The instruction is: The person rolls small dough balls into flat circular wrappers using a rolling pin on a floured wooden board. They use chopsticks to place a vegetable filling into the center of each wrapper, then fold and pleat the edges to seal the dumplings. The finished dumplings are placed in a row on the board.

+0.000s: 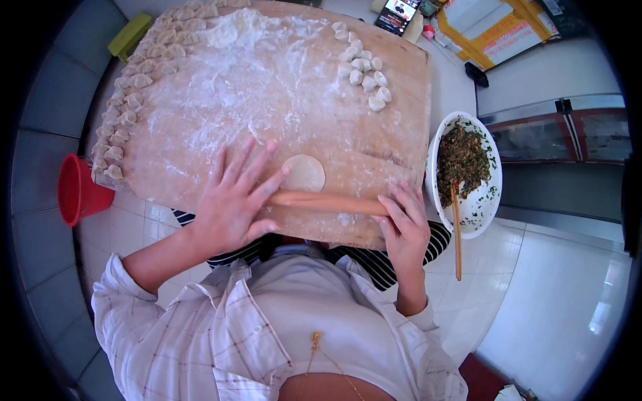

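Observation:
A wooden rolling pin (326, 202) lies across the near edge of a floured wooden board (321, 135). Its left end runs under the palm of my left hand (235, 200), whose fingers are spread wide. With fingers over it and thumb on the near side, my right hand (406, 220) holds the right end. A thin round dough wrapper (305, 173) sits just beyond the pin, its near edge against it. Small dough pieces (368, 82) cluster at the far right of the board. Rows of folded dumplings (140, 80) line the left side.
At the right edge stands a white bowl (481, 215) of minced filling (461, 158), with chopsticks (456, 235) leaning out. Loose flour (246, 27) is heaped at the back. A red bucket (95, 195) is on the left; a phone (397, 15) and a cardboard box (496, 30) lie behind.

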Tool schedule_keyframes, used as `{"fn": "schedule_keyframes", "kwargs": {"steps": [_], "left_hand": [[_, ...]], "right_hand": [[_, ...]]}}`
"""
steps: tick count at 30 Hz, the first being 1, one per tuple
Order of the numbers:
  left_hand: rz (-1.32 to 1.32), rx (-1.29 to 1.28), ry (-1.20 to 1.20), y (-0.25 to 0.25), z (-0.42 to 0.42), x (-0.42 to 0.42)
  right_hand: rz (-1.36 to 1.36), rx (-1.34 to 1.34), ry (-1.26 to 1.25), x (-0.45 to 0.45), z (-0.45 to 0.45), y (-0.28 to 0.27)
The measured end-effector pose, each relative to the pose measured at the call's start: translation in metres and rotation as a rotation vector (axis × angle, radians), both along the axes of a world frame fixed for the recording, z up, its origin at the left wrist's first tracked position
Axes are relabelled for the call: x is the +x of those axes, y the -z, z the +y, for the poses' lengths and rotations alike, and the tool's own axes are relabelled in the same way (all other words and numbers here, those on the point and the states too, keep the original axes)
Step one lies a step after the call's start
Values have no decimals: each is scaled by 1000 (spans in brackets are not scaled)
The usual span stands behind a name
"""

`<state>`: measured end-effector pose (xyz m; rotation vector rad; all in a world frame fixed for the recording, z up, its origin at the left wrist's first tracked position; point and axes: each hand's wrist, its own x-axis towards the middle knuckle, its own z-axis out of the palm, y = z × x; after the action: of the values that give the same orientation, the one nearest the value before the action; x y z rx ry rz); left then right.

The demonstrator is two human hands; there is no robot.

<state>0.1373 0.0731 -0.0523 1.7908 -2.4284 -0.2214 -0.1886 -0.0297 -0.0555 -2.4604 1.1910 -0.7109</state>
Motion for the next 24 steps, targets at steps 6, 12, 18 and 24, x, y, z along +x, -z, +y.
{"fn": "schedule_keyframes", "kwargs": {"steps": [6, 12, 18, 24], "left_hand": [[20, -318, -316, 22, -96, 24], [67, -62, -86, -5, -14, 0], [36, -182, -253, 13, -44, 25], [87, -189, -234, 5, -70, 12]], "right_hand": [[-76, -8, 24, 31, -51, 4], [-24, 61, 18, -3, -10, 11], [-45, -30, -56, 30, -29, 1], [-20, -36, 57, 17, -44, 8]]}}
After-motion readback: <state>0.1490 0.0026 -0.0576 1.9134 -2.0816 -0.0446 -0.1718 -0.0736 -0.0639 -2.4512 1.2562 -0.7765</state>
